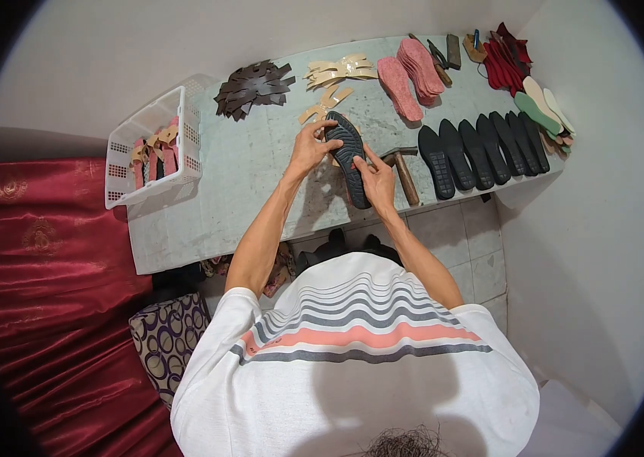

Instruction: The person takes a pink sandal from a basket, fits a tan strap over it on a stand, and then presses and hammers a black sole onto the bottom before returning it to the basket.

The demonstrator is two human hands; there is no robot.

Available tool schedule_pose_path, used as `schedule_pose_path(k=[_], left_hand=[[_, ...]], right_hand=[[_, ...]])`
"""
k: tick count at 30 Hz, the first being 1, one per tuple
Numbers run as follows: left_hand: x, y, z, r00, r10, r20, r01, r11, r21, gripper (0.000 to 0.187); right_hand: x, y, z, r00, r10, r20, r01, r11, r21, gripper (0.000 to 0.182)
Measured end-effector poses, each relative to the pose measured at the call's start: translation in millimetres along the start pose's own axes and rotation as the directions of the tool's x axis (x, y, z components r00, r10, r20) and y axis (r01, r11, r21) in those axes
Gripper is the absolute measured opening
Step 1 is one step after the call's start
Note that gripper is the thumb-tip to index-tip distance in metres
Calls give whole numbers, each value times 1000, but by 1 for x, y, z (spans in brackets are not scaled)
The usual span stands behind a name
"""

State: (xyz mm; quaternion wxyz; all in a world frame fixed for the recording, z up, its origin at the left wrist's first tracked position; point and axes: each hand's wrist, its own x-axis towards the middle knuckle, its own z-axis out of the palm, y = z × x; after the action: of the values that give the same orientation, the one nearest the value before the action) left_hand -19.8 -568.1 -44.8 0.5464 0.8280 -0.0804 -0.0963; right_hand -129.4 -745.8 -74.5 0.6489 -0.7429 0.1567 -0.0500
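Between my two hands is a black shoe sole (348, 156), its ridged face turned up, held above the table. My left hand (309, 149) grips its upper end, thumb on top. My right hand (377, 177) holds the lower half from the side, thumb pressed on the sole. Just beyond the sole lie cream strap pieces (328, 103), partly hidden by my left hand. A hammer (405, 177) rests on the table to the right of my right hand. Farther right, several black soles (463, 154) stand in a row.
A white basket (153, 145) with finished-looking sandals stands on the left. Along the back lie dark brown straps (253, 87), glossy cream straps (341, 71), pink insoles (419, 70), hand tools (444, 57) and dark red pieces (506, 61). Green and cream insoles (539, 110) sit by the right wall.
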Motion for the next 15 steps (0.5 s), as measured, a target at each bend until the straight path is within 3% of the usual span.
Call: schedule_pose_path(k=[2,5,7,8,10,12,14,15], left_hand=[[4,-8,0,1000,-13,11,13,1000,-7,57],[3,-4,-1,996,87,-20,-84,990,117,55],[1,-2,-1,994,105,-14,-102,985,137,55],[2,-1,-1,991,133,-17,-129,979,157,55],[0,1,0,991,133,-25,-128,981,143,55],[0,4,0,992,120,-32,-113,980,163,55],[0,5,-1,993,118,-22,-112,978,179,55],[1,6,-1,991,128,-29,-121,976,183,55]], right_hand=[[-1,-2,-2,1000,-16,1,16,1000,1,63],[-8,-12,-11,999,21,28,-17,990,-142,58],[-13,-3,-13,948,-315,-35,288,902,-321,55],[-15,2,-16,951,-308,-37,281,905,-320,55],[-22,12,-27,987,-157,-15,148,957,-251,50],[-32,31,-28,993,-104,53,111,984,-137,54],[-42,47,-27,949,150,275,-208,959,191,60],[-46,46,-29,949,160,270,-217,956,196,60]])
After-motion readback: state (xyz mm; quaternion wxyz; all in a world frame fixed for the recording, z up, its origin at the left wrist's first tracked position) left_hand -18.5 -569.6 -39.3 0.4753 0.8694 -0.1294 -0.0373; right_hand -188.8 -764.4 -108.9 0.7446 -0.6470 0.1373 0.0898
